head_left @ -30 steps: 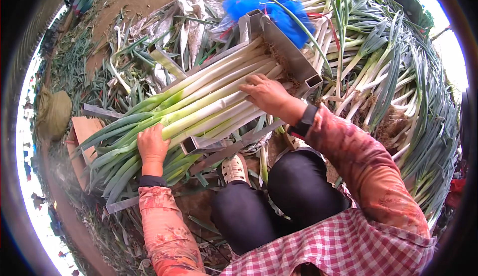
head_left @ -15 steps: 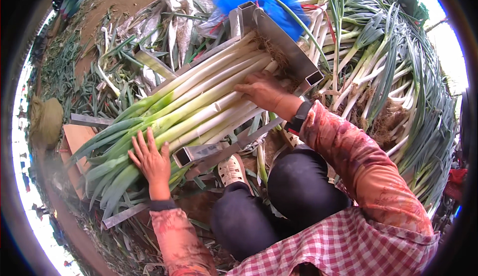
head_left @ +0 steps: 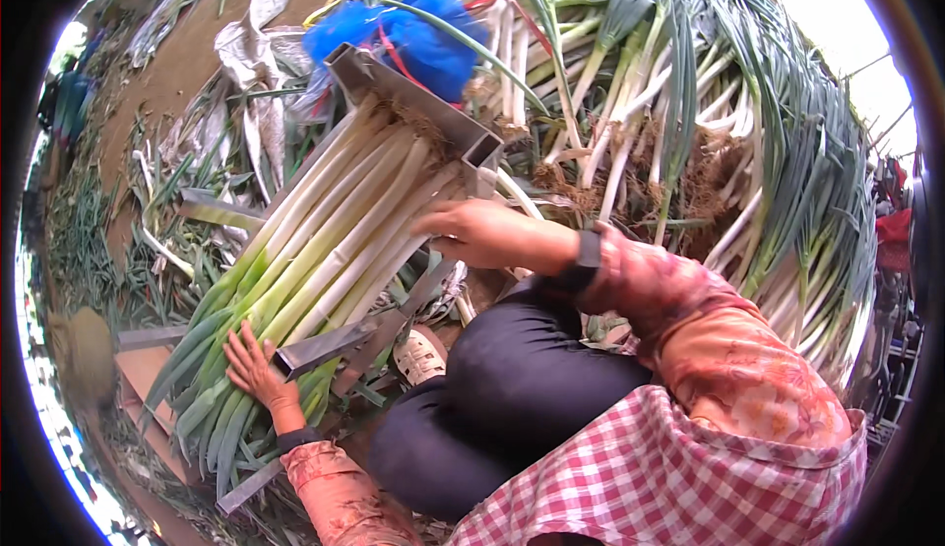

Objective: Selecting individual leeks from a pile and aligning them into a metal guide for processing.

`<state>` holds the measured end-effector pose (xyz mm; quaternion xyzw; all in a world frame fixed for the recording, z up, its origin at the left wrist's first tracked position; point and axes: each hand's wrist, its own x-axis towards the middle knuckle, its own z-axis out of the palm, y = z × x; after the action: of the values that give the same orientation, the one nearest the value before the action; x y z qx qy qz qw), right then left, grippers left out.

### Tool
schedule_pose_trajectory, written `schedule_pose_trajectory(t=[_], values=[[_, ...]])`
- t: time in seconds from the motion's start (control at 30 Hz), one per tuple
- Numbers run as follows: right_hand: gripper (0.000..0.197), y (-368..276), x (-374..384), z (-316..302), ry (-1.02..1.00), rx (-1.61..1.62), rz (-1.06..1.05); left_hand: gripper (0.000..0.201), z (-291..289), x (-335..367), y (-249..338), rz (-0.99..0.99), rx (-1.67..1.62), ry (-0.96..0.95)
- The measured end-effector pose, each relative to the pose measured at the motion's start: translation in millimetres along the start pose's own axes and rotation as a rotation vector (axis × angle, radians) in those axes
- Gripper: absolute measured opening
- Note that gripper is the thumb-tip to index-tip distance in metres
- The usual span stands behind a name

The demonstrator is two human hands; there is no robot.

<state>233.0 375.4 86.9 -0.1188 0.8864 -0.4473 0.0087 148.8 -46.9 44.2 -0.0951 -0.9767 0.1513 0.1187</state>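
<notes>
Long leeks (head_left: pixel 340 216) lie side by side in a metal frame (head_left: pixel 418 93), their roots against its upper end plate and their green leaves spilling over the lower end. My left hand (head_left: pixel 258 374) rests on the leaves with fingers spread, beside a square metal bar (head_left: pixel 325 346). At the right edge of the white stalks is my right hand (head_left: pixel 487 233), its fingers stretched toward the outermost leeks. Whether its fingertips touch them is hard to make out. Neither hand is wrapped round a stalk.
A large heap of leeks (head_left: pixel 630 103) fills the right and far side, roots toward me. Blue netting (head_left: pixel 418 39) bunches behind the end plate. White plastic sheeting (head_left: pixel 258 64) and loose leaves litter the ground at left. A brown board (head_left: pixel 148 388) lies under the leaf ends.
The view has swung rightward, so the frame and leeks appear farther left. My right hand has come off the top of the stalks to their right side. My left hand stays on the leaves.
</notes>
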Motion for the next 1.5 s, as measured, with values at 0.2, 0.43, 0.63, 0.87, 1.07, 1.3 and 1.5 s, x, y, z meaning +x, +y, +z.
schedule_pose_trajectory(t=[0.2, 0.43, 0.63, 0.87, 1.07, 1.3, 1.5], values=[[0.024, 129.9, -134.0, -11.4, 0.110, -0.147, 0.704, 0.050, -42.5, -9.8, 32.6, 0.037, -0.431, 0.114], [0.036, 195.1, -117.9, 49.5, 0.201, -0.158, 0.979, 0.053, -75.0, -74.1, 38.0, -0.054, -0.487, -0.029], [0.049, 217.2, -87.9, 61.2, 0.331, -0.023, 1.038, 0.054, -98.1, -104.2, 30.5, 0.042, -0.461, -0.121], [0.033, 179.7, -131.5, -0.4, 0.524, 0.558, 0.737, 0.054, -118.4, -110.5, 31.6, 0.061, -0.446, -0.051], [0.035, 82.4, -156.4, -79.1, 0.494, 0.708, 0.595, 0.050, -178.0, -71.6, 63.6, 0.083, -0.562, 0.106], [0.028, -26.0, -85.6, -149.3, 0.400, 0.120, 0.078, 0.043, -263.4, -7.0, 107.5, 0.466, -0.654, 0.402], [0.030, -119.0, 39.5, -111.9, 0.113, -0.204, -0.474, 0.050, -291.4, 19.8, 79.6, 0.414, -0.142, 0.525]])
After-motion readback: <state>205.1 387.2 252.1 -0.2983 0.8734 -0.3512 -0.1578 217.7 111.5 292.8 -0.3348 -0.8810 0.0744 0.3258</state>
